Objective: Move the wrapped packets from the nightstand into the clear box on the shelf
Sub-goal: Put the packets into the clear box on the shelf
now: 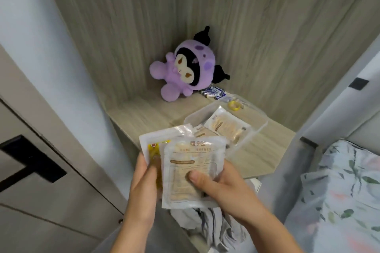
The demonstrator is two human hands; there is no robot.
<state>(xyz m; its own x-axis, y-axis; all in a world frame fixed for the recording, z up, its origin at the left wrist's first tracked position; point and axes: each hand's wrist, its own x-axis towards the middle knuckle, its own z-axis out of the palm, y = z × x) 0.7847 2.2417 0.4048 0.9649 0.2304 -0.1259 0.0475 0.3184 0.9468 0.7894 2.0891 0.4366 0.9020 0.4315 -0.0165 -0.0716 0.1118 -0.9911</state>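
Two bare forearms reach up from the bottom edge of the view, hands close together at its centre. The left hand [144, 181] curls its fingers round the left side of a held packet stack [185, 162]. The right hand [222, 187] grips the right side, thumb [197, 177] pressed flat on the front.

Pale wood-grain panels [144, 16] fill the top of the frame, a white wall [26, 6] runs down the left, a beige door [30, 170] with black handle [30, 160] sits lower left, floral bedding [345, 181] lower right.
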